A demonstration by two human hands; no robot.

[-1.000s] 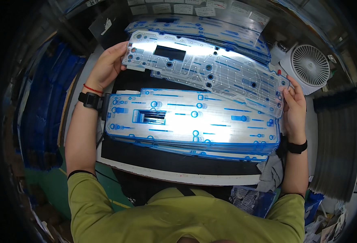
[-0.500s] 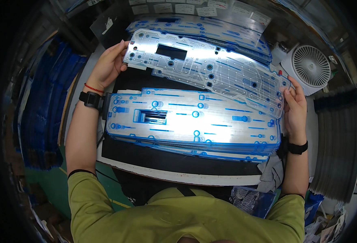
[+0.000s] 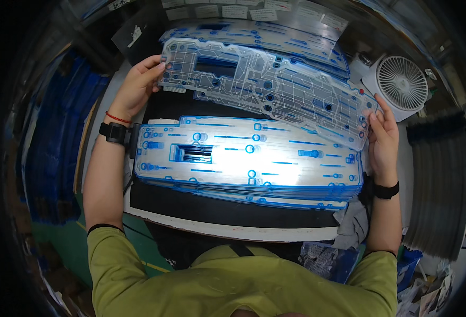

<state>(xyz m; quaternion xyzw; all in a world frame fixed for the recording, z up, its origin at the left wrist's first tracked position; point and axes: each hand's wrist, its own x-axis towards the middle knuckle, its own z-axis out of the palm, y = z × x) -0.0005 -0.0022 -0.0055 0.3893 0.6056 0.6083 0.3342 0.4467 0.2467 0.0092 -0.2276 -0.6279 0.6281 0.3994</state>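
**Two hands hold a clear printed film sheet above a stack of the same sheets**

Seen from above, at the bottom of the frame, are the shoulders of a person in a yellow-green top, forearms reaching up either side of the picture.

Just beyond, in the middle of the frame, a stack of film sheets lies flat on a black mat. The sheets are long, transparent and traced with blue circuit lines, and they glare white under the light.

Above the stack, one single film sheet is lifted clear and slanted from upper left down to the right, probably so the light passes through it. The left hand, with a dark watch and a red cord at its wrist, pinches the sheet's left end, thumb on top and fingers curled under. The right hand grips the right end the same way, fingers closed on the corner (holding only the edges likely keeps the printed face untouched).

Farther back, at the top of the frame, more sheets lie spread out. A small white desk fan stands at upper right.
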